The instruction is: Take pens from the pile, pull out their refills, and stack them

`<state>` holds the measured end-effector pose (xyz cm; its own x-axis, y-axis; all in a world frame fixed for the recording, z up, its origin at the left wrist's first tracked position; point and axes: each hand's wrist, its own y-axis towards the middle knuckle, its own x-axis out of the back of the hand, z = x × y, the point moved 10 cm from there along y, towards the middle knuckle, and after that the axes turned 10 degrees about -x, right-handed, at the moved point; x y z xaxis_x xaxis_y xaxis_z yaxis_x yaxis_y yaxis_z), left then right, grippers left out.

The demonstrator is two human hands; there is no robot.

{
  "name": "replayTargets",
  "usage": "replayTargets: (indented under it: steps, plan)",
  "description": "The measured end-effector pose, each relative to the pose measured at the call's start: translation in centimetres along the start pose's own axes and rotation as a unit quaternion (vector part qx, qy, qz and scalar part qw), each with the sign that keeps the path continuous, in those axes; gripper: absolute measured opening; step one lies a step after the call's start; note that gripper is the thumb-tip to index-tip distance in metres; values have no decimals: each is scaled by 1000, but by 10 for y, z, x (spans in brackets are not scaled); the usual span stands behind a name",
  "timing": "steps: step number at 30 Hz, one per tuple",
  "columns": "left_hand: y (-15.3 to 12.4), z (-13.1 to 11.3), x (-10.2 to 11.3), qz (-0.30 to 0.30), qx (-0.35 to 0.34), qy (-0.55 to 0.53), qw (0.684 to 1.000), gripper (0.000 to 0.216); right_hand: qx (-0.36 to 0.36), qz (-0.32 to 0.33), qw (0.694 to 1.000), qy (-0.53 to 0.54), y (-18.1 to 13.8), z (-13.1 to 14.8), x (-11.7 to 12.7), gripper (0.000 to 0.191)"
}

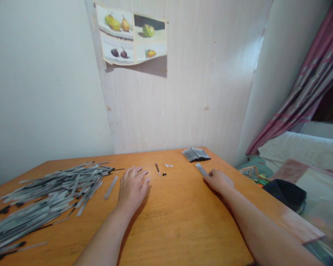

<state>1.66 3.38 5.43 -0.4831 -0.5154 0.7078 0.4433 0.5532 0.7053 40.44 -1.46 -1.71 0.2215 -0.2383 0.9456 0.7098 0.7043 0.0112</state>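
My left hand [133, 186] hovers over or rests on the table, palm down, fingers apart and holding nothing. To its left is a clear flat strip [111, 187]. A big loose pile of thin grey sticks with black ends [72, 188], pen-like in shape, spreads further left. My right hand [218, 181] pinches the near end of a few slim clear-grey pen-like sticks [201, 169], which lie at or just above the tabletop. Just beyond it, a neat row of similar sticks with black ends [195, 154] lies side by side.
Mid-table lie a thin dark stick [157, 167], a small black piece [164, 174] and little white bits [168, 165]. The orange wooden table [177, 229] meets a wall with fruit pictures [133, 37]. A dark open bag [285, 194] sits beyond the right edge.
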Motion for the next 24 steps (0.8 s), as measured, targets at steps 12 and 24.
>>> replayTargets:
  steps: [12,24]
  plan:
    - [-1,1,-2,8,0,-5,1000,28,-1,5,1000,7,0,0,0,33]
    - [-4,3,-9,20,18,-28,999,25,38,-104,992,58,-23,21,25,46]
